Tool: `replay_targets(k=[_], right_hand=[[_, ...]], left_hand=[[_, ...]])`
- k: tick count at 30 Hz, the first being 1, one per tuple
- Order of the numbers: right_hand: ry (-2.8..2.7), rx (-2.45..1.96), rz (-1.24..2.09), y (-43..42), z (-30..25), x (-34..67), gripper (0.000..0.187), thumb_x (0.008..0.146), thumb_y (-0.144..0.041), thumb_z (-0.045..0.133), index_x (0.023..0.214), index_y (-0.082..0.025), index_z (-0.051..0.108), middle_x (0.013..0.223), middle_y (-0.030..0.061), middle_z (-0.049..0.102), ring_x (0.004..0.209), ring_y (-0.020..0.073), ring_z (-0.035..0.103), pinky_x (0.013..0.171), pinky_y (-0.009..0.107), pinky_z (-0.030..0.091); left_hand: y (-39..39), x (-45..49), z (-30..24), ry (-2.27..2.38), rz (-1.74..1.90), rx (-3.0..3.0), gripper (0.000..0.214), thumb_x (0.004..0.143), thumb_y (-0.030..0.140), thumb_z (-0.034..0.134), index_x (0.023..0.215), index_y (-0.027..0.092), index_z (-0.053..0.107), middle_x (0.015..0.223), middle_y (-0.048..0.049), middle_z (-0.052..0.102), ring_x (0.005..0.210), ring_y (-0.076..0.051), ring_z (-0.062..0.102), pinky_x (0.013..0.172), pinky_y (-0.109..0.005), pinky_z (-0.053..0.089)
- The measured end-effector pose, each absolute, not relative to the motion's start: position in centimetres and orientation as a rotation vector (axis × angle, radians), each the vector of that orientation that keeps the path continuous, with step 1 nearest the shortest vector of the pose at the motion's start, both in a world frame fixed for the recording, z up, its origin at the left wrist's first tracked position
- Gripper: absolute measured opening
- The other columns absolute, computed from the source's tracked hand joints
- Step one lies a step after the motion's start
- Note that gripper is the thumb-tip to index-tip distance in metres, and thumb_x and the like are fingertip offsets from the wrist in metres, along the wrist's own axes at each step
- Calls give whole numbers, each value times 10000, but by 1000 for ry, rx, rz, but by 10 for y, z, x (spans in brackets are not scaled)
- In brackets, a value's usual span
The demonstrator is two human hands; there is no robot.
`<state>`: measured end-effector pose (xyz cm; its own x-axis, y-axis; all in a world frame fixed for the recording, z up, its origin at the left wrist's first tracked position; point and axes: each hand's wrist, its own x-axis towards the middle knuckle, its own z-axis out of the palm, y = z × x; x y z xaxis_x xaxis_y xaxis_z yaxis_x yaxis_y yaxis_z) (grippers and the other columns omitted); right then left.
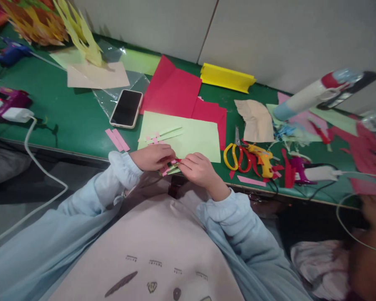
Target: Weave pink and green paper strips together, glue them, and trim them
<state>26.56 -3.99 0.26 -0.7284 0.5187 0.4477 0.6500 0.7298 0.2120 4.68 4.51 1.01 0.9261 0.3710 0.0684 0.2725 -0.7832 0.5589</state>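
Weaving in hand: left hand (pixel 153 156) and right hand (pixel 198 168), fingers pinched on paper strips (pixel 170 168) at worktop (pixel 78 121) edge; few strips interlaced; loose strips (pixel 163 136) remain on green sheet (pixel 194 136).

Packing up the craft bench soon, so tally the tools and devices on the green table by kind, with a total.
Scissors: 1
Glue guns: 3, one yellow, one purple, one blue
Phones: 1
Total: 5
Both the left hand and the right hand pinch woven paper strips, so no tool is in hand.
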Motion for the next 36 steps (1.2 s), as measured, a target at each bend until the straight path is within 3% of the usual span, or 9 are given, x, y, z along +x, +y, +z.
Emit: replay_targets(k=[14, 25, 31, 36], right_hand=[[-2611, -756, -556, -33, 5, 264, 198, 961, -137, 507, 867, -180, 676, 735, 17, 639, 765, 159, 471, 689, 319, 325], [-2754, -882, -116, -29, 7, 269, 229, 970, -170, 466, 972, -158, 694, 910, 83, 683, 878, 194, 518, 737, 335, 380], [-2739, -904, 57, -27, 14, 272, 250, 971, -329, 503, 1023, -173, 692, 973, 93, 696, 902, 210, 525, 758, 346, 381], [-2723, -919, 29, -28, 12, 272, 255, 971, -329, 514, 880, -180, 700, 920, 73, 698, 882, 193, 526, 730, 331, 364]], left_hand=[[46, 46, 6, 443, 271, 2551, 215, 909, 174, 440, 1039, 142, 608, 901, -71, 582, 794, -163, 559, 712, -257, 425], [46, 47, 9, 444, 268, 2549, 224, 925, 179, 419, 1026, 144, 616, 914, -77, 597, 800, -160, 567, 718, -258, 432], [46, 47, 10, 449, 251, 2542, 247, 946, 211, 404, 1047, 143, 619, 933, -86, 598, 829, -169, 574, 744, -268, 443], [46, 47, 10, 454, 227, 2536, 254, 949, 219, 404, 1064, 147, 618, 936, -85, 595, 841, -173, 576, 762, -274, 444]])
